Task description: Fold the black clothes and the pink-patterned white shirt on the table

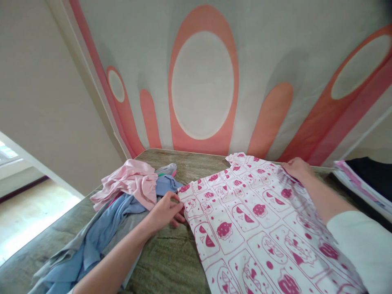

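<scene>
Pinching the far left corner of a white cartoon-print garment [245,212] between thumb and index finger of the left hand [168,210], with the other fingers loosely bent below. Over to the right, gripping the same cloth at its far right edge with the right hand [295,168], fingers curled round and tips out of sight. Spread out between both, reaching from the far edge of the wood-grain table [165,261] down past the bottom of the view. Just beside the left hand, heaped loosely along the surface's left edge: pink garment [134,179] on top, blue garment [98,241] trailing towards the near left, grey cloth [124,228] among them. Out towards the far right corner, stacked flat: black garment [372,175] over pink and white layers. Beyond the far edge, coral ovals on a grey wall panel [251,53].
</scene>
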`<action>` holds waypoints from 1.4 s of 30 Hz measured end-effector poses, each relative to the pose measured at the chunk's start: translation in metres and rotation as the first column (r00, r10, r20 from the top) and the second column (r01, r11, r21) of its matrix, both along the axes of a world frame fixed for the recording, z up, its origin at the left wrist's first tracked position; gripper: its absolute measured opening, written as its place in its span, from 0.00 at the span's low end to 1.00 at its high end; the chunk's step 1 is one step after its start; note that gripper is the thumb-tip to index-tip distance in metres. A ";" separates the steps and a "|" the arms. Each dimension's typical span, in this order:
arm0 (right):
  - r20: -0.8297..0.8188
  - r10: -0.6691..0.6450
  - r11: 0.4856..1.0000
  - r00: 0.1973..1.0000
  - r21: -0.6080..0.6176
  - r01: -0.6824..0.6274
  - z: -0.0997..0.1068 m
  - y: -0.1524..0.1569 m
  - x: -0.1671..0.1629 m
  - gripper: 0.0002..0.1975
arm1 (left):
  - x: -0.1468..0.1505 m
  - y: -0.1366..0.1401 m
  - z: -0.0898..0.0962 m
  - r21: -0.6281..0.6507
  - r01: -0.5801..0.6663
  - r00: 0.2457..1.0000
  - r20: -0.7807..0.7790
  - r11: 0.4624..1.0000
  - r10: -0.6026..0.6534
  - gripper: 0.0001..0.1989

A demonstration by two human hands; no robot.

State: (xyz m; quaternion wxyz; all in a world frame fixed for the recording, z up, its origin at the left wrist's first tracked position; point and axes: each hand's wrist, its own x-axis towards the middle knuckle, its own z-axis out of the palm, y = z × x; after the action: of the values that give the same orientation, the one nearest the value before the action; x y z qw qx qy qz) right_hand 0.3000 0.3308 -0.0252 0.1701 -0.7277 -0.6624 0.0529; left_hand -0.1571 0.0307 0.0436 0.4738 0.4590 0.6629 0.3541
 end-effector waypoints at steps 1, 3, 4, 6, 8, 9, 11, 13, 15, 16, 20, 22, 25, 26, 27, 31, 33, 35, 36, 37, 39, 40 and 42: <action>-0.002 -0.010 1.000 1.000 -0.013 0.010 0.001 0.002 -0.001 0.19 | -0.003 0.003 0.000 0.025 -0.038 0.999 -0.018 0.999 0.039 0.18; 0.013 0.028 0.998 1.000 -0.053 -0.027 0.004 0.007 -0.005 0.16 | -0.010 0.013 -0.003 0.094 -0.108 0.989 -0.090 0.990 0.117 0.19; 0.034 0.095 0.994 0.995 -0.063 -0.093 0.005 0.008 -0.009 0.15 | -0.014 0.018 -0.005 0.121 -0.125 0.979 -0.144 0.985 0.142 0.19; 0.080 0.198 0.977 0.977 -0.092 -0.190 0.007 0.010 -0.018 0.14 | -0.020 0.031 -0.010 0.155 -0.109 0.948 -0.280 0.982 0.149 0.19; 0.136 0.230 0.971 0.964 -0.099 -0.218 0.009 0.009 -0.027 0.14 | -0.028 0.043 -0.012 0.195 -0.025 0.901 -0.420 0.981 0.106 0.14; 0.167 0.226 0.973 0.960 -0.095 -0.212 0.009 0.008 -0.031 0.14 | -0.031 0.049 -0.012 0.223 0.030 0.873 -0.481 0.974 0.083 0.10; 0.245 0.202 0.979 0.948 -0.080 -0.188 0.011 0.007 -0.036 0.14 | -0.038 0.059 -0.009 0.285 0.118 0.829 -0.556 0.951 0.063 0.07; 0.306 0.184 0.983 0.934 -0.069 -0.171 0.012 0.006 -0.039 0.15 | -0.043 0.067 -0.008 0.323 0.123 0.838 -0.540 0.938 0.076 0.10; 0.334 0.178 0.984 0.925 -0.063 -0.167 0.011 0.006 -0.041 0.16 | -0.045 0.074 -0.011 0.319 0.055 0.891 -0.443 0.946 0.098 0.10; 0.338 0.176 0.984 0.925 -0.060 -0.165 0.010 0.005 -0.042 0.17 | -0.046 0.077 -0.014 0.309 0.018 0.914 -0.390 0.951 0.109 0.10; 0.338 0.130 0.991 0.932 -0.006 -0.136 0.002 0.007 -0.043 0.17 | -0.049 0.087 -0.031 0.292 -0.054 0.934 -0.324 0.955 0.152 0.08; 0.293 0.116 0.992 0.949 0.007 -0.124 -0.001 0.010 -0.038 0.17 | -0.051 0.088 -0.034 0.328 -0.071 0.930 -0.319 0.942 0.181 0.08; 0.153 0.149 0.988 0.977 -0.062 -0.141 0.001 0.015 -0.022 0.19 | -0.047 0.077 -0.027 0.417 -0.013 0.884 -0.420 0.909 0.205 0.14; 0.115 0.161 0.985 0.980 -0.089 -0.151 0.003 0.016 -0.014 0.18 | -0.042 0.068 -0.022 0.439 0.053 0.837 -0.509 0.897 0.200 0.16; 0.085 0.172 0.980 0.981 -0.116 -0.162 0.004 0.014 -0.005 0.17 | -0.036 0.058 -0.016 0.455 0.133 0.758 -0.620 0.881 0.205 0.19; -0.013 0.215 0.956 0.976 -0.202 -0.214 0.009 -0.011 0.040 0.11 | -0.001 0.001 0.007 0.249 0.441 0.503 -0.864 0.862 -0.008 0.14; -0.087 0.223 0.945 0.971 -0.226 -0.237 0.009 -0.032 0.060 0.10 | 0.013 -0.024 0.015 0.096 0.468 0.479 -0.863 0.878 -0.161 0.08; -0.142 0.217 0.940 0.966 -0.237 -0.246 0.010 -0.053 0.075 0.11 | 0.023 -0.039 0.019 -0.041 0.445 0.488 -0.826 0.895 -0.281 0.05; -0.166 0.210 0.938 0.964 -0.244 -0.246 0.011 -0.062 0.080 0.12 | 0.026 -0.043 0.019 -0.099 0.434 0.508 -0.794 0.895 -0.334 0.07; -0.187 0.200 0.936 0.962 -0.252 -0.243 0.012 -0.071 0.083 0.13 | 0.029 -0.045 0.018 -0.150 0.428 0.543 -0.746 0.891 -0.386 0.10; -0.247 0.176 0.933 0.953 -0.267 -0.242 0.015 -0.084 0.084 0.14 | 0.034 -0.045 0.014 -0.233 0.415 0.661 -0.588 0.880 -0.467 0.14; -0.273 0.167 0.931 0.947 -0.272 -0.242 0.017 -0.089 0.083 0.14 | 0.036 -0.044 0.011 -0.264 0.405 0.730 -0.483 0.875 -0.484 0.15; -0.294 0.160 0.930 0.942 -0.274 -0.244 0.017 -0.096 0.079 0.14 | 0.040 -0.043 0.006 -0.313 0.375 0.844 -0.273 0.872 -0.461 0.17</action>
State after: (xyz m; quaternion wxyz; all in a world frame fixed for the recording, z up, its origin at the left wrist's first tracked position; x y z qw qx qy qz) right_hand 0.3787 0.2353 -0.0081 0.1363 -0.6587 -0.6890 0.2699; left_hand -0.1175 -0.0121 0.0498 0.4719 0.5847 0.6561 0.0712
